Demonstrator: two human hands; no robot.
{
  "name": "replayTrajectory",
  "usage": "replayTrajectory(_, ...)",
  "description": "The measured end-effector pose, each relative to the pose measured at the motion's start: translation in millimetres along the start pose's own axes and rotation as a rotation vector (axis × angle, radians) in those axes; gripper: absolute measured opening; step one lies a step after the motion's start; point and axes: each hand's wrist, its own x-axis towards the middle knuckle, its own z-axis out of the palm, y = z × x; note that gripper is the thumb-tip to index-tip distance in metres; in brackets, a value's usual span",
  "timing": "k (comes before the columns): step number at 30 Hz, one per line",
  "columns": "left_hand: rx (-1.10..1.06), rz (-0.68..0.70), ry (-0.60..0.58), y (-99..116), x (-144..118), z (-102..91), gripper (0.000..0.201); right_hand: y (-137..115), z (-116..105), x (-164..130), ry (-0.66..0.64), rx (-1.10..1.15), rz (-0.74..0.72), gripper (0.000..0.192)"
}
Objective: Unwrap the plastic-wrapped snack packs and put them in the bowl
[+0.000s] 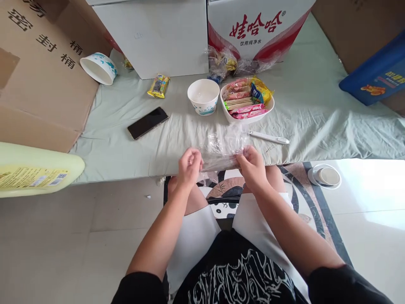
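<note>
A pale green sheet covers the low surface among cardboard boxes. My left hand and right hand pinch a clear plastic bag stretched between them.

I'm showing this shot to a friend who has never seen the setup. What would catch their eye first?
Most likely the two hands at the centre: the left hand and right hand pinch a clear plastic bag between them at the near edge of the cloth-covered table. Just behind sits a white dish of bright snack packets beside an empty paper bowl. A black phone lies to the left.
</note>
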Motion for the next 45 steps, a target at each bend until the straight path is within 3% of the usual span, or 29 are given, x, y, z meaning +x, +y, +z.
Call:
replayTrajectory(2,-0.143,-0.120,0.058,2,-6,-6.4,0.026,11,-14,-14,-0.017,0.158,0.070,0.031)
replayTrajectory(5,-0.237,-0.196,0.133,7,-8,-11.7,0.028,21,-30,-29,-0.062,0.254,0.118,0.059)
replayTrajectory(10,-0.340,-0.254,0.206,17,-11,-18.1,0.028,25,-47,-38,-0.057,0.301,0.204,0.075)
replayTrajectory(13,-0.335,-0.410,0.020,19,-19,-24.6,0.031,27,-52,-40,-0.103,0.309,0.235,0.076)
replayTrajectory(15,-0.253,-0.481,-0.140,20,-24,-28.4,0.035,26,-54,-39,-0.106,0.286,0.245,0.064)
replayTrajectory(18,-0.183,-0.406,-0.231,20,-30,-30.6,0.036,20,-57,-31,-0.113,0.239,0.243,0.047)
replayTrajectory(21,-0.324,-0.318,-0.210,23,-33,-30.2,0.042,11,-59,-24,-0.211,0.210,0.283,0.056)
replayTrajectory(25,-0.629,-0.267,-0.072,31,-33,-34.3,0.038,4,-63,-26,-0.335,0.218,0.300,0.087)
replayTrajectory(30,-0.895,-0.308,0.153,31,-28,-44.8,0.020,14,-72,-38,-0.438,0.286,0.246,0.078)
replayTrajectory(34,-0.839,-0.390,0.183,24,-26,-47.7,0.019,20,-71,-40,-0.531,0.408,0.290,0.068)
replayTrajectory(38,-0.704,-0.458,0.041,21,-28,-48.0,0.025,14,-56,-32,-0.509,0.362,0.378,0.095)
replayTrajectory(40,-0.645,-0.449,-0.024,21,-28,-49.0,0.029,10,-50,-29,-0.495,0.266,0.355,0.103)
replayTrajectory(42,-0.601,-0.415,-0.021,23,-28,-50.9,0.035,8,-48,-29,-0.506,0.187,0.267,0.095)
replayTrajectory(45,-0.596,-0.318,0.144,25,-27,-55.2,0.044,14,-58,-35,-0.529,0.115,0.082,0.067)
